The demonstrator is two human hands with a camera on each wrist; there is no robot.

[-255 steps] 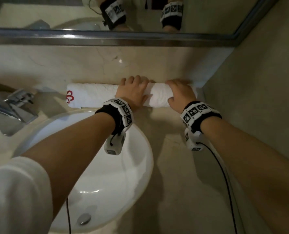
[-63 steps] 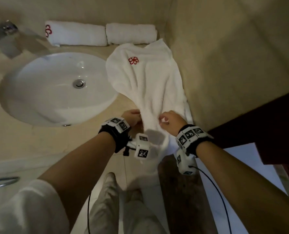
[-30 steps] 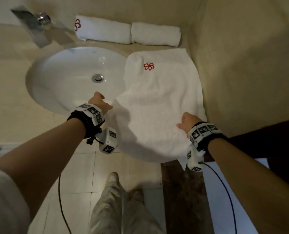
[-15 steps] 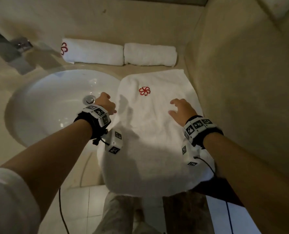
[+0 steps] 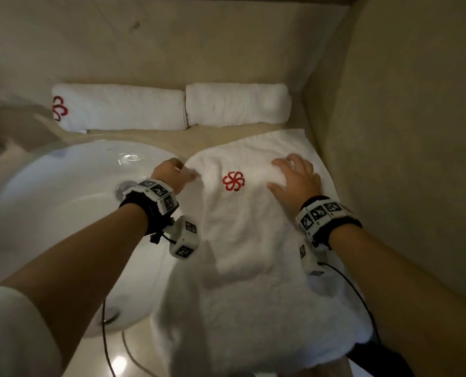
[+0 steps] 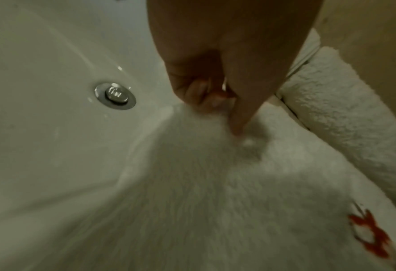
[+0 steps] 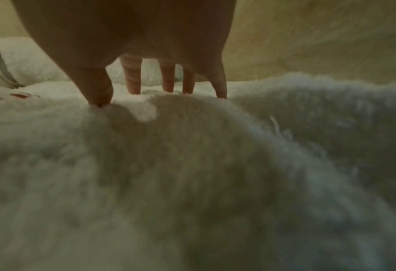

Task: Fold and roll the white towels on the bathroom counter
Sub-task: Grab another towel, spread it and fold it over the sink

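A white towel (image 5: 253, 240) with a red flower logo (image 5: 233, 181) lies spread flat on the counter right of the sink, its near end hanging over the front edge. My left hand (image 5: 176, 170) is at the towel's far left edge by the sink rim. In the left wrist view its curled fingers (image 6: 201, 97) and thumb pinch that towel edge (image 6: 215, 146). My right hand (image 5: 291, 172) lies just right of the logo with spread, straight fingers (image 7: 132, 82) touching the towel (image 7: 192, 165). Two rolled white towels (image 5: 117, 107) (image 5: 237, 103) lie side by side against the back wall.
The white sink basin (image 5: 49, 200) with a metal drain (image 6: 115, 96) fills the left; the spread towel overlaps its right rim. A beige side wall (image 5: 403, 131) stands close along the towel's right edge. A strip of bare counter (image 5: 150, 136) separates the rolls from the spread towel.
Both hands have moved farther along the towel toward its far end. The right hand has slid up beside the logo, and the left stays on the left edge.
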